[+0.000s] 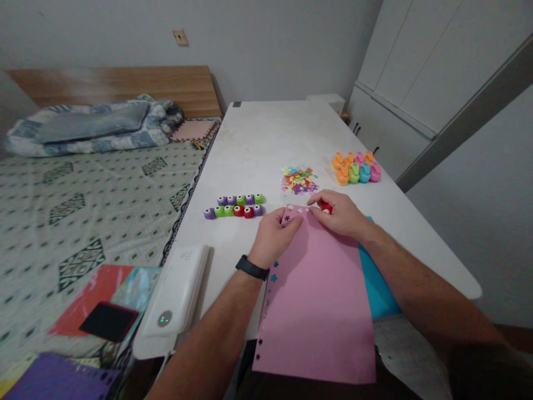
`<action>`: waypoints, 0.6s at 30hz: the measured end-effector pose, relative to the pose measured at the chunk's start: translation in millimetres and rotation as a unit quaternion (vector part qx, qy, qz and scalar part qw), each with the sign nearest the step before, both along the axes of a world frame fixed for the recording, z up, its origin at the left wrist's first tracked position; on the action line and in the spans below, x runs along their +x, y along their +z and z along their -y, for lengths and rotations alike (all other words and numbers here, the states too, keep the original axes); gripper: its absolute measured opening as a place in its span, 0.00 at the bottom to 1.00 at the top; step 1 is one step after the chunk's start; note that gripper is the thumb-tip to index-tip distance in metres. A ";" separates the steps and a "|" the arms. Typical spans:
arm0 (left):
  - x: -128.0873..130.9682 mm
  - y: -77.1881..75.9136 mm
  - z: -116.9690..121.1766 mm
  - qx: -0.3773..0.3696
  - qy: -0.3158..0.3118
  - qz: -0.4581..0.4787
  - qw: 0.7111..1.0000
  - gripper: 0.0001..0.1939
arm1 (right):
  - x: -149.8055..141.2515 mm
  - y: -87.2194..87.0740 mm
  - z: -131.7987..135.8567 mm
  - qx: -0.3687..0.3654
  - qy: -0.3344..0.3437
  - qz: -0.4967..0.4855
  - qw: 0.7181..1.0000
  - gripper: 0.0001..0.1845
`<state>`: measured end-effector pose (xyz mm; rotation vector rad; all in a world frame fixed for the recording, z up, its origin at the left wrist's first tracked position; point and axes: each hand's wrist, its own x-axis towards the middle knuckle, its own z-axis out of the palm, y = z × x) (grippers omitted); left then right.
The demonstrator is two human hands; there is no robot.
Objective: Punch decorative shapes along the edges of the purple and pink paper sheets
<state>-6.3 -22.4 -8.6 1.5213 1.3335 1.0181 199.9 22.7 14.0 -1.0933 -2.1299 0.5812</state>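
Observation:
A pink sheet of paper (pixel 320 294) spans from the table toward my lap, with star and flower holes punched down its left edge and more cutouts along its top. My left hand (pixel 277 233) pinches the top left corner of the sheet, thumb on top. In my right hand (pixel 335 211) is a small red craft punch (pixel 327 208), mostly hidden by the fingers, at the sheet's top right edge. Just beyond lies a loose pile of colourful paper cutouts (pixel 298 180). Two rows of purple, green and red craft punches (pixel 237 210) stand left of my hands.
Orange, green, blue and pink punches (pixel 353 172) stand at the table's right side. A blue sheet (pixel 377 283) lies under my right forearm. A white power bank-like device (pixel 177 294) rests at the left edge. On the bed are a phone (pixel 109 321) and a purple sheet (pixel 62 378).

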 end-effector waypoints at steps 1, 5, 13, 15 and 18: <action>0.3 -0.2 0.1 -0.001 0.001 -0.001 1.000 0.17 | -0.2 0.1 -0.1 0.000 0.007 -0.001 1.000 0.06; 2.1 3.4 0.5 -0.008 -0.003 0.010 1.000 0.18 | -0.3 1.0 0.1 -0.002 0.017 -0.012 1.000 0.05; 5.1 19.3 3.8 -0.096 -0.001 0.181 0.979 0.27 | -0.9 4.7 2.5 0.003 0.034 -0.022 0.999 0.04; 5.0 18.6 3.0 -0.108 0.003 0.212 0.971 0.23 | -1.2 5.0 3.1 0.002 0.033 -0.022 0.999 0.04; 4.5 16.5 0.9 -0.103 0.008 0.202 0.974 0.16 | -1.5 5.2 4.0 0.005 0.032 -0.017 0.999 0.04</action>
